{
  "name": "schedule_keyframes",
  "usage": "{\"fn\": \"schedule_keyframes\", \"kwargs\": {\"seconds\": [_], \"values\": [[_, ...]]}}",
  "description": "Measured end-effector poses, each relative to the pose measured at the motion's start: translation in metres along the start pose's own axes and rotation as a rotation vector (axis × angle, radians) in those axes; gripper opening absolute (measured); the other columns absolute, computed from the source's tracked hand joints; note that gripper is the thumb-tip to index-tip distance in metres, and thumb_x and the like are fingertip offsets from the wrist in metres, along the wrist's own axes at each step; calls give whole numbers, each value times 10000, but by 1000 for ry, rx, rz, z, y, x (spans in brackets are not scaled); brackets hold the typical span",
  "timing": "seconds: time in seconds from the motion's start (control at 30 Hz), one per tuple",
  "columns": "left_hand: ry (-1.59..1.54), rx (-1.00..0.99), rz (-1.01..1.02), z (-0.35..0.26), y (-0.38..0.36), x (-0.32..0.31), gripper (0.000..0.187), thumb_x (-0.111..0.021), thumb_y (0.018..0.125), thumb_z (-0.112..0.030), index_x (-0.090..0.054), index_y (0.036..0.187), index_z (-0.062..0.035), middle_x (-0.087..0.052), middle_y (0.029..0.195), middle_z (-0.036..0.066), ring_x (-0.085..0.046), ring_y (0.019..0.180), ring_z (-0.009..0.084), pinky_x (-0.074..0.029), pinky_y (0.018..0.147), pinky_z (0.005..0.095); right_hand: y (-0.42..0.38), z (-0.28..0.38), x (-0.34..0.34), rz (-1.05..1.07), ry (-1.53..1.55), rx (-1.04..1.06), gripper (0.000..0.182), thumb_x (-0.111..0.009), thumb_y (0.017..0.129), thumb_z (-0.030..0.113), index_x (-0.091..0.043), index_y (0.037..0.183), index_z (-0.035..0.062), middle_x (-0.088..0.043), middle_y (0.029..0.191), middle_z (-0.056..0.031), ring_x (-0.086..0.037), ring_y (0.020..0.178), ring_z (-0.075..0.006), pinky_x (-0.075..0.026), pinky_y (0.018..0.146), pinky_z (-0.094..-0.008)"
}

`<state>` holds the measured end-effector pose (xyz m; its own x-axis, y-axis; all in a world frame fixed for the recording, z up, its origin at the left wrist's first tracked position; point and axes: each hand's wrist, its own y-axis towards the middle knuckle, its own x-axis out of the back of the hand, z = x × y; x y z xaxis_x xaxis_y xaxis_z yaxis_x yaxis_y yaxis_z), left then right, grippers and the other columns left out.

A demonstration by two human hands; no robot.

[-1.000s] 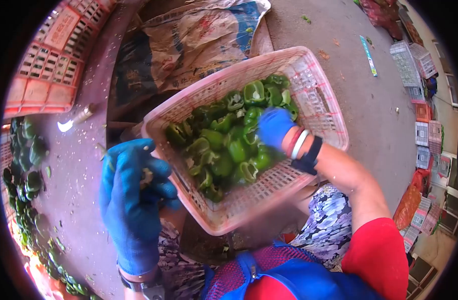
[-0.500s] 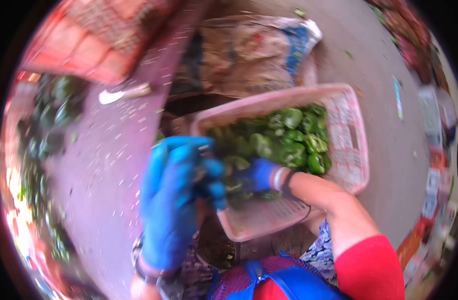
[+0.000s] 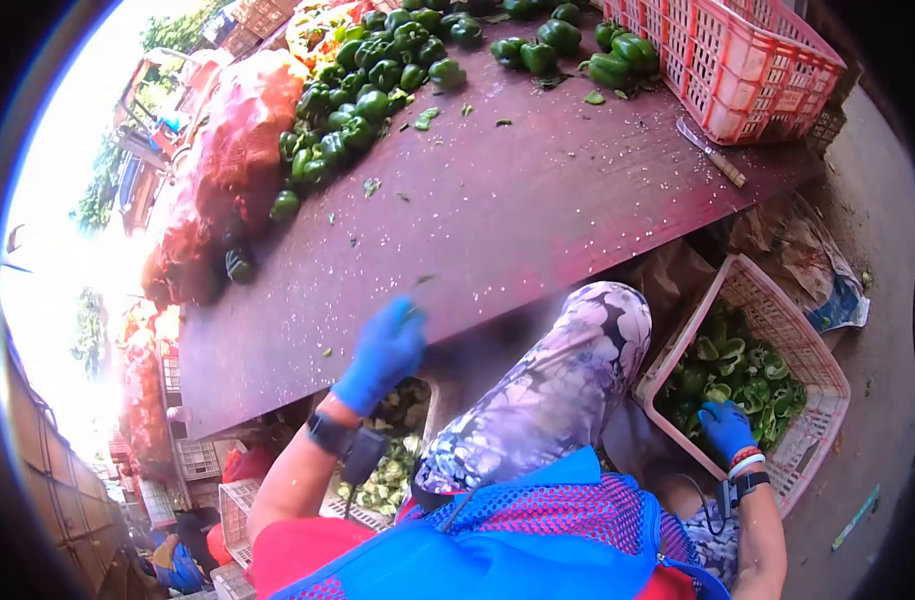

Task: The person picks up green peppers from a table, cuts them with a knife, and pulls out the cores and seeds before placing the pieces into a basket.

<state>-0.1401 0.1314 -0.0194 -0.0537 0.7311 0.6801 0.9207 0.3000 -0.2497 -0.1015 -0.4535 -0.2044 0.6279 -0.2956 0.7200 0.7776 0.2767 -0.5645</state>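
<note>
My left hand [image 3: 382, 352], in a blue glove, is held over the near edge of the purple-red table [image 3: 497, 190]. Motion smears its fingers, and a small green scrap [image 3: 424, 279] shows just beyond their tips. Down at the right, my right hand [image 3: 725, 430], also gloved in blue, reaches into a pink plastic crate [image 3: 827, 415]. Its fingers are bent around a pale green bell pepper piece [image 3: 717, 394] on top of the pile. Halved and cut green peppers [image 3: 767, 385] lie around that hand.
Whole green bell peppers [image 3: 337, 125] are heaped at the table's far side, beside a red mesh sack [image 3: 222, 170]. A wooden-handled knife [image 3: 719, 160] lies near a red crate [image 3: 722, 65]. Pale green scraps [image 3: 392, 475] fill a container below the table.
The camera view has swung left and up, bringing the tabletop into view. My left hand has moved away from the crate to the table edge. My right hand is still in the crate.
</note>
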Motion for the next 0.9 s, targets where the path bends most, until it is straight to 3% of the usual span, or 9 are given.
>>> {"fn": "schedule_keyframes", "kwargs": {"seconds": [0.07,0.13,0.2,0.3,0.33,0.5,0.6,0.7,0.9], "values": [[555,-31,93,58,-55,30,234,-632,948,-273,-630,1005,-47,-685,984,214,-670,882,413,-529,766,495,-18,-2,-21,-35,193,-96,462,-499,1014,413,-686,1245,60,-673,1246,-221,-603,1204,-402,-487,1009,-468],[647,84,32,75,-74,35,278,-639,945,-307,-642,1017,-38,-688,1013,223,-663,921,424,-522,805,510,-20,-3,-46,20,99,62,423,-413,1065,307,-645,1252,7,-633,1286,-261,-594,1210,-414,-464,1053,-444],[662,97,-91,86,-73,35,318,-641,944,-323,-645,1050,-23,-688,1031,229,-657,955,429,-517,841,513,-28,20,-48,47,195,-138,449,-429,1063,355,-635,1271,14,-645,1273,-252,-604,1197,-414,-473,1043,-449],[627,-91,-289,86,-13,18,446,-636,951,-324,-592,1221,28,-671,1112,252,-639,1043,432,-505,918,503,-41,29,-54,-172,291,15,584,-531,993,527,-634,1320,54,-667,1241,-235,-610,1183,-412,-475,1021,-456],[640,-177,-298,80,10,8,476,-627,954,-324,-564,1270,26,-646,1172,257,-614,1095,438,-484,958,508,-46,41,-46,-190,201,65,643,-667,893,562,-650,1303,68,-681,1196,-216,-628,1140,-404,-489,995,-469],[898,-370,-359,92,63,-68,617,-553,981,-323,-415,1472,25,-470,1467,258,-426,1367,454,-319,1159,528,-37,47,-53,-123,-78,15,520,-777,680,289,-687,1156,100,-690,1073,-139,-648,1005,-357,-500,877,-480],[837,-279,-248,87,59,-67,655,-505,993,-321,-345,1523,29,-389,1542,248,-328,1441,454,-224,1212,536,-39,56,-49,-236,-114,15,480,-740,618,237,-683,1081,125,-660,935,-103,-633,884,-336,-476,810,-479],[848,-266,-196,86,58,-66,641,-439,1022,-333,-314,1541,23,-353,1573,246,-297,1467,445,-218,1218,529,-34,51,-46,-276,-67,79,414,-712,660,235,-684,1061,135,-635,873,-94,-611,797,-335,-447,732,-481],[844,-203,-122,87,59,-61,646,-385,1047,-360,-276,1560,18,-307,1600,247,-260,1488,445,-187,1230,535,-33,50,-39,-127,-54,47,503,-718,654,266,-655,1132,124,-621,1018,-83,-605,899,-304,-447,815,-473]]}}
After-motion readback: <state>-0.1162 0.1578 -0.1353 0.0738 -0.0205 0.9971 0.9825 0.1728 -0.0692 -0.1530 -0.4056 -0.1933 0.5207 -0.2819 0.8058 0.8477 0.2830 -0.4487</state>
